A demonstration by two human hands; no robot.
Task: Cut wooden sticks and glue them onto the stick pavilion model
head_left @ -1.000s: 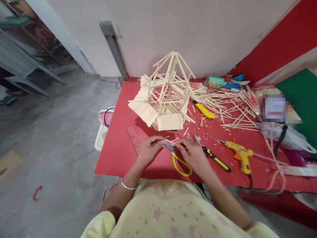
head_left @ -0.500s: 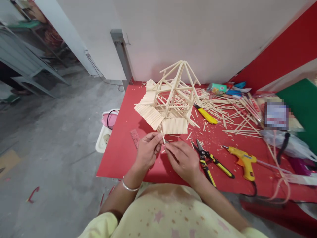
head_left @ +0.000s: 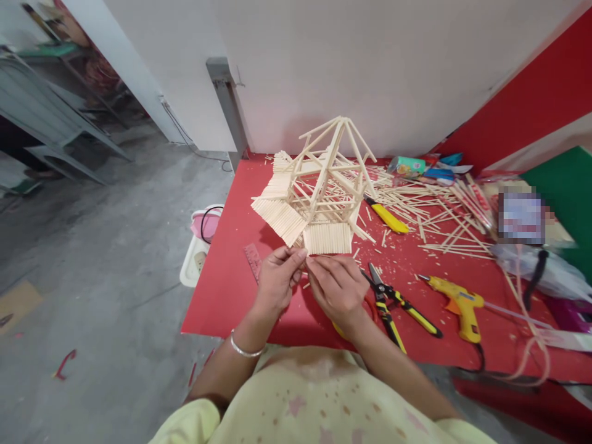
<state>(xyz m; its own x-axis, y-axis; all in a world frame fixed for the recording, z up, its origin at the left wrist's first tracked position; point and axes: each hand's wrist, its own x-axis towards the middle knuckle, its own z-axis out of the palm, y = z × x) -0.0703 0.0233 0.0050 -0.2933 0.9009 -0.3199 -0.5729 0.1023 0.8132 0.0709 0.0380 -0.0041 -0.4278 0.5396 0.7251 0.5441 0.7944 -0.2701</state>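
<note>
A model house frame of pale wooden sticks (head_left: 327,176) stands on the red table, with flat panels of side-by-side sticks (head_left: 327,238) spreading from its base. At its near edge, my left hand (head_left: 277,277) is closed in a pinch just below the gap between two panels. My right hand (head_left: 340,287) is also pinched, its fingertips meeting the left ones. Between them is a short wooden stick, now mostly hidden by the fingers. Beneath my right hand, a tool with red and yellow handles (head_left: 341,331) is partly covered.
Right of my hands lie yellow-black cutters (head_left: 391,296), a yellow glue gun (head_left: 457,302) and a yellow utility knife (head_left: 391,217). Loose sticks (head_left: 435,209) are scattered behind them. A clear ruler (head_left: 252,260) lies at left. A white power strip (head_left: 189,265) is beyond the table's left edge.
My right hand has moved up and left, its fingers closing in against the left fingertips. The short stick, visible before, is now mostly covered. The red and yellow handles have come into sight.
</note>
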